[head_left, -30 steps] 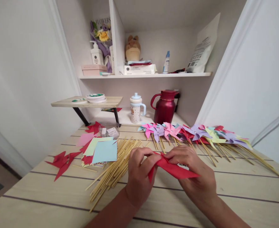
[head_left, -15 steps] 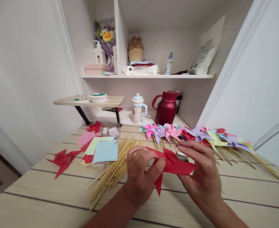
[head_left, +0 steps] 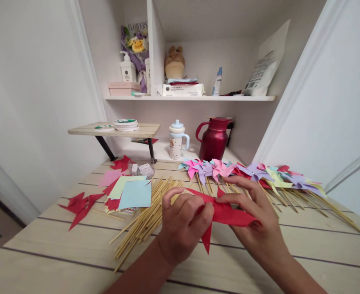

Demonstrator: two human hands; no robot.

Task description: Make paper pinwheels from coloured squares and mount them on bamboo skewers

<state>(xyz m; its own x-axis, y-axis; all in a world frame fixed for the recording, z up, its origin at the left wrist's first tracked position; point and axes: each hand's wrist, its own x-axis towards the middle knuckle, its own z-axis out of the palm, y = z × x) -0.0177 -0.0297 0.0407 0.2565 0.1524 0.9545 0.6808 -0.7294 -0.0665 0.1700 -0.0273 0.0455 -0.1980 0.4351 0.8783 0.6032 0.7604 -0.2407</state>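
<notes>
A red paper pinwheel piece (head_left: 233, 215), cut and partly folded, is held up between my hands over the table. My left hand (head_left: 184, 222) pinches it near its centre, thumb against curled fingers. My right hand (head_left: 256, 220) supports its right side, with the index finger pressing on a red flap and the thumb hidden beneath. Below and to the left of my left hand lies a spread pile of thin wooden sticks (head_left: 146, 224). Several finished pinwheels (head_left: 222, 168) on sticks lie behind my right hand.
Coloured paper squares (head_left: 135, 195) lie left of the sticks, beside red cut paper (head_left: 81, 206) and a clear plastic container (head_left: 141, 168). At the back stand a cup (head_left: 176, 141), a dark red jug (head_left: 215, 139) and a small raised wooden shelf (head_left: 90, 130).
My right index finger has come down onto the red paper's upper flap, and the right hand has shifted slightly. My left hand keeps its pinch near the centre.
</notes>
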